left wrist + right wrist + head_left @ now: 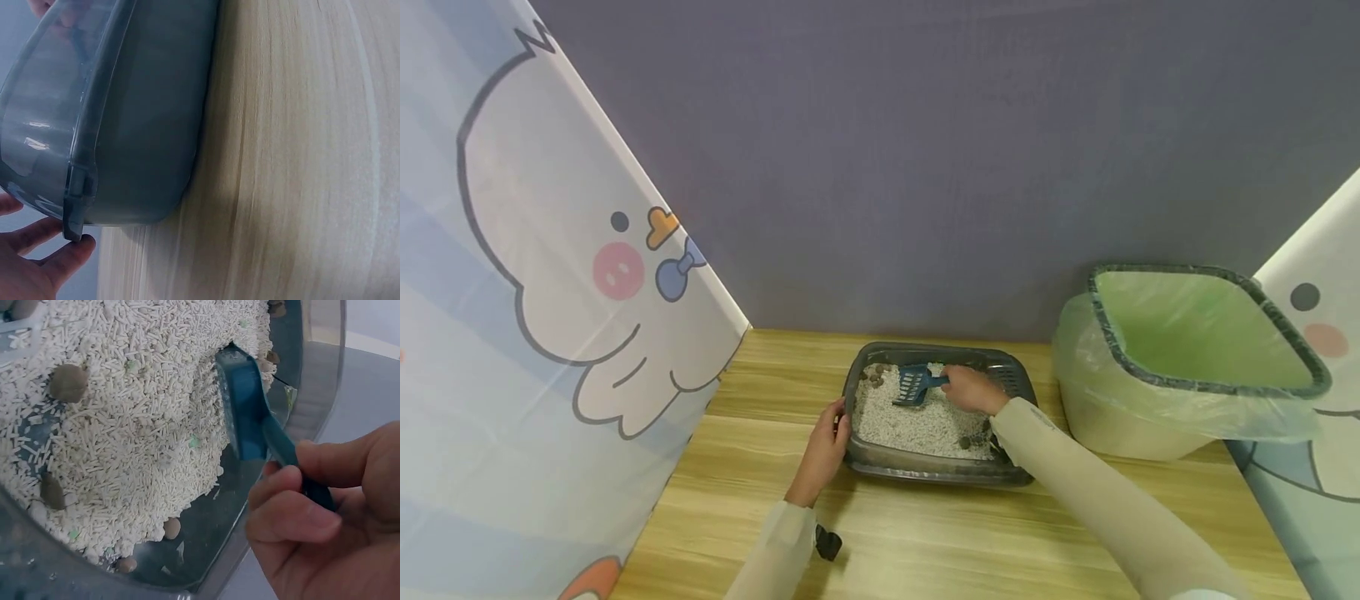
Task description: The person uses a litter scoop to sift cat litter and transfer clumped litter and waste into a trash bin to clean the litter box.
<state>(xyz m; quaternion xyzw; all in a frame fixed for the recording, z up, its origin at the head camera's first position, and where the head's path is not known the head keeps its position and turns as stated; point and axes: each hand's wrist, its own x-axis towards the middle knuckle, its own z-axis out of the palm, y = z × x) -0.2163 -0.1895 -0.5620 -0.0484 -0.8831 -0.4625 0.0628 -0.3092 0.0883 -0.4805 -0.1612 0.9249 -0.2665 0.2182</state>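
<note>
A dark grey litter box with a translucent rim stands on the wooden tabletop, holding pale pellet litter. My right hand grips the handle of a blue slotted litter scoop, whose head rests in the litter towards the back left. In the right wrist view, thumb and curled fingers wrap the scoop's handle. Brown round clumps lie in the litter, some along the box's edges. At the box's left side, my left hand holds the rim, with the lip between thumb and fingers.
To the right of the box stands a bin lined with a pale green plastic bag, its dark rim upward. A grey wall rises behind, and cartoon-printed curtains flank both sides. A small black object sits beside the left sleeve.
</note>
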